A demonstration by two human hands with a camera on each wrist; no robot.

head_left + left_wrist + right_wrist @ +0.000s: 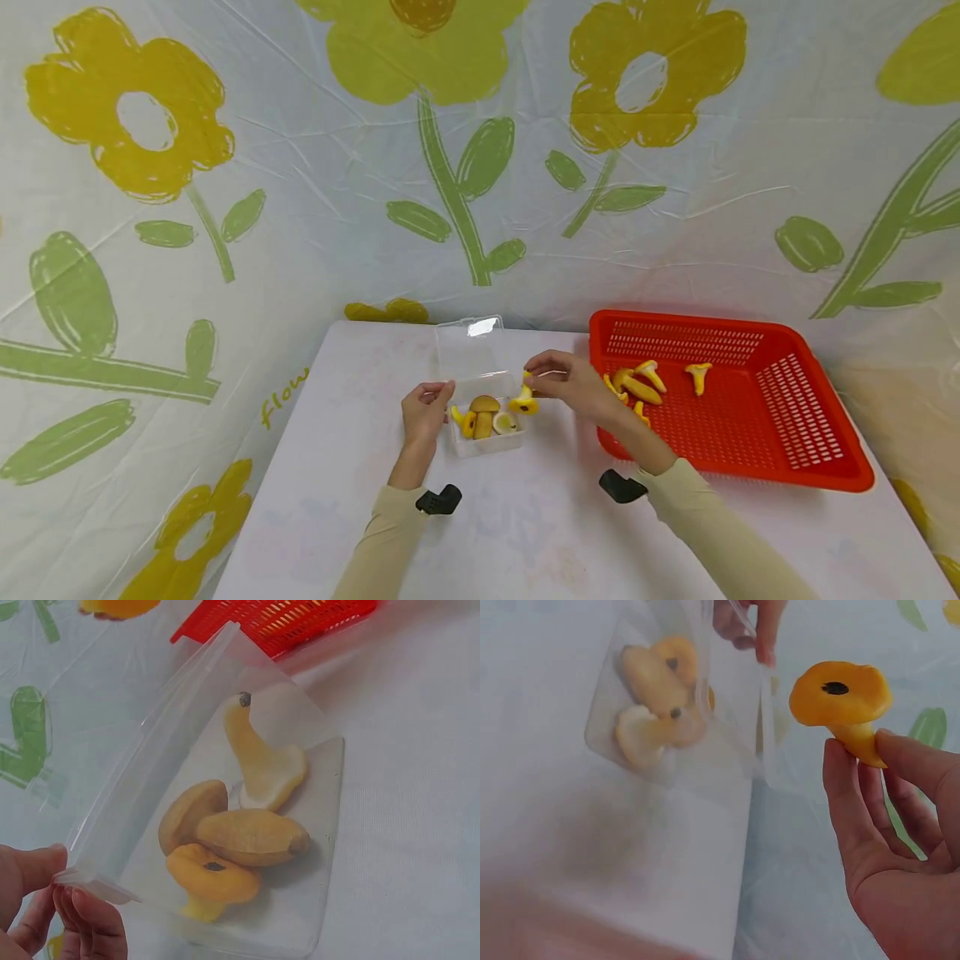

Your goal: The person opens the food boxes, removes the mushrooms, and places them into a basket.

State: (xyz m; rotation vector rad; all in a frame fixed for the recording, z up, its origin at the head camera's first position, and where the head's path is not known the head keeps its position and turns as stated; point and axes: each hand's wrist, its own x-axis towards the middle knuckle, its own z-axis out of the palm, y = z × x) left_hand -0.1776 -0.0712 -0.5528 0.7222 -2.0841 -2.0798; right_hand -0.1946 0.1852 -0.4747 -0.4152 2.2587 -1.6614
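Note:
A clear plastic box (489, 448) stands on the table with its lid (465, 354) raised at the back. My left hand (423, 412) pinches the box's rim at its left side. Inside lie a brown thick-stemmed mushroom (251, 836), a yellow-orange mushroom (214, 874) and a pale yellow mushroom (274, 769). Above the box's right back corner, my right hand (573, 387) holds another yellow mushroom (840, 694) by its stem, between thumb and fingertips. Its cap, with a dark spot in the middle, points down towards the box in the head view.
To the right stands a red plastic basket (757, 429) with slotted walls. Several yellow mushrooms (699, 377) and a brown mushroom (641, 389) lie in it, mostly towards its left side. A flower-printed cloth (337, 208) hangs behind the table (510, 533).

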